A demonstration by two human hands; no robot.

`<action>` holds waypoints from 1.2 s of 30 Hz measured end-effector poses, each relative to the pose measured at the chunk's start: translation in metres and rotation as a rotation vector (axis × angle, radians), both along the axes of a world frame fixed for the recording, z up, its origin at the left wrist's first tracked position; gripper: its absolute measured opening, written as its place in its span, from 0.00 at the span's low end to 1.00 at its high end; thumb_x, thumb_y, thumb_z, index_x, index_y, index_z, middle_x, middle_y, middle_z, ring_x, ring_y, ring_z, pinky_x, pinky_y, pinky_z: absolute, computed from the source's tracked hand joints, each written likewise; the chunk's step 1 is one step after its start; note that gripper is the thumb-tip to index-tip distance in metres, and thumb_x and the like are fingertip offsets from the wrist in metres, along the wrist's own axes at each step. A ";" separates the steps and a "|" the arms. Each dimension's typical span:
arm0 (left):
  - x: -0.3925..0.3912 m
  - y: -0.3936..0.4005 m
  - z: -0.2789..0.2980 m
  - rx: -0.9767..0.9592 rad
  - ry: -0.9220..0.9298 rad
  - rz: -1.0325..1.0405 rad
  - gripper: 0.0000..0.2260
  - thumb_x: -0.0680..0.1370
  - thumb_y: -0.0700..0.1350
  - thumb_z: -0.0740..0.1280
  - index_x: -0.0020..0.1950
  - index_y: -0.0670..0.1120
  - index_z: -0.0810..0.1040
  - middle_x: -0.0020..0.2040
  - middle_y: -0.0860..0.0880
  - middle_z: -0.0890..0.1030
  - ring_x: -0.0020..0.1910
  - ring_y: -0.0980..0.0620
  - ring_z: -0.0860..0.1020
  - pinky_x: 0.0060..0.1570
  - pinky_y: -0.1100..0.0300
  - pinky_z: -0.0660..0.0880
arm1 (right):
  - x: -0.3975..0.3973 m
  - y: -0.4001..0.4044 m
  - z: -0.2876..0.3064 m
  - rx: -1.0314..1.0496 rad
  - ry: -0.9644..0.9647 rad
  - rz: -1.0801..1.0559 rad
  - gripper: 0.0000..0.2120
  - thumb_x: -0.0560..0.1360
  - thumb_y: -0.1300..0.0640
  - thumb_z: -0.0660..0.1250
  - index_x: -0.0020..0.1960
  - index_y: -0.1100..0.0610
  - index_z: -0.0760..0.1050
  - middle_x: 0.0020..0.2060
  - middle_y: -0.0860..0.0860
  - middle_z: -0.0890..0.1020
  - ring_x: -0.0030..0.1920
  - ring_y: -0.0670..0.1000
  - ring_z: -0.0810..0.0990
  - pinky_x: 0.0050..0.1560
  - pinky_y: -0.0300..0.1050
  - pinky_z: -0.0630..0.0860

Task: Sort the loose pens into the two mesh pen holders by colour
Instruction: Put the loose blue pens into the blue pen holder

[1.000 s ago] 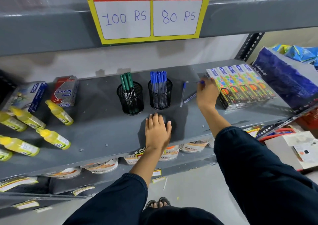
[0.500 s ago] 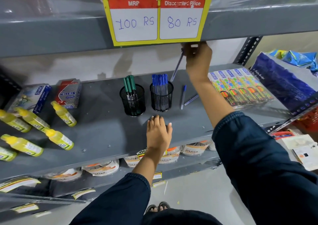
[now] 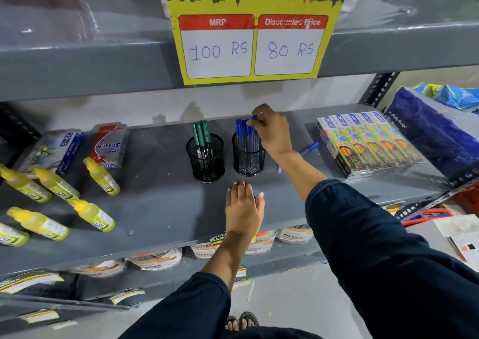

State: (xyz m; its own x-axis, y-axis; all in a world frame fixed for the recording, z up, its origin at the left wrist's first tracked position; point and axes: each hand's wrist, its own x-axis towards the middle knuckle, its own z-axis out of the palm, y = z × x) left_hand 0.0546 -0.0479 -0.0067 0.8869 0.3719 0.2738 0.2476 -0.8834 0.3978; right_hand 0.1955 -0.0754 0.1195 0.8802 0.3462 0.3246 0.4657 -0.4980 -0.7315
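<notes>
Two black mesh pen holders stand side by side on the grey shelf (image 3: pixel 160 209). The left holder (image 3: pixel 206 161) has several green pens (image 3: pixel 201 133). The right holder (image 3: pixel 248 158) has several blue pens (image 3: pixel 242 133). My right hand (image 3: pixel 272 128) is over the right holder's rim, fingers pinched on a blue pen (image 3: pixel 254 117) whose cap shows above the others. My left hand (image 3: pixel 243 209) lies flat on the shelf in front of the holders, holding nothing. A loose blue pen (image 3: pixel 309 148) lies right of my wrist; another one is mostly hidden by my forearm.
Boxed colour packs (image 3: pixel 368 141) lie to the right on the shelf. Yellow glue bottles (image 3: pixel 101 176) and two small boxes (image 3: pixel 108 144) lie to the left. A price sign (image 3: pixel 252 48) hangs from the shelf above. A blue bag (image 3: pixel 435 131) sits at far right.
My right hand picked a blue pen from the shelf, lifted it up toward the upper shelf, then came down over the right holder. My left hand stayed put.
</notes>
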 end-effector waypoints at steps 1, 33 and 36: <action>0.000 0.000 0.000 0.005 0.000 0.000 0.22 0.75 0.50 0.55 0.50 0.34 0.79 0.48 0.36 0.81 0.49 0.37 0.79 0.53 0.45 0.76 | 0.001 0.000 -0.001 -0.029 -0.004 0.019 0.05 0.74 0.63 0.68 0.48 0.65 0.77 0.42 0.62 0.85 0.41 0.60 0.81 0.42 0.46 0.75; 0.003 -0.002 -0.004 0.025 -0.032 0.030 0.21 0.74 0.50 0.56 0.50 0.35 0.79 0.50 0.37 0.82 0.51 0.37 0.79 0.53 0.46 0.76 | 0.020 -0.041 -0.063 -0.730 0.198 -0.096 0.11 0.76 0.71 0.58 0.56 0.68 0.73 0.55 0.66 0.79 0.56 0.64 0.78 0.51 0.53 0.77; 0.001 -0.001 -0.004 0.024 -0.033 0.028 0.21 0.74 0.50 0.56 0.50 0.35 0.79 0.50 0.37 0.82 0.51 0.37 0.79 0.53 0.46 0.76 | 0.019 -0.039 -0.060 -0.728 0.163 -0.139 0.12 0.74 0.74 0.57 0.55 0.69 0.73 0.53 0.66 0.80 0.54 0.65 0.79 0.49 0.54 0.77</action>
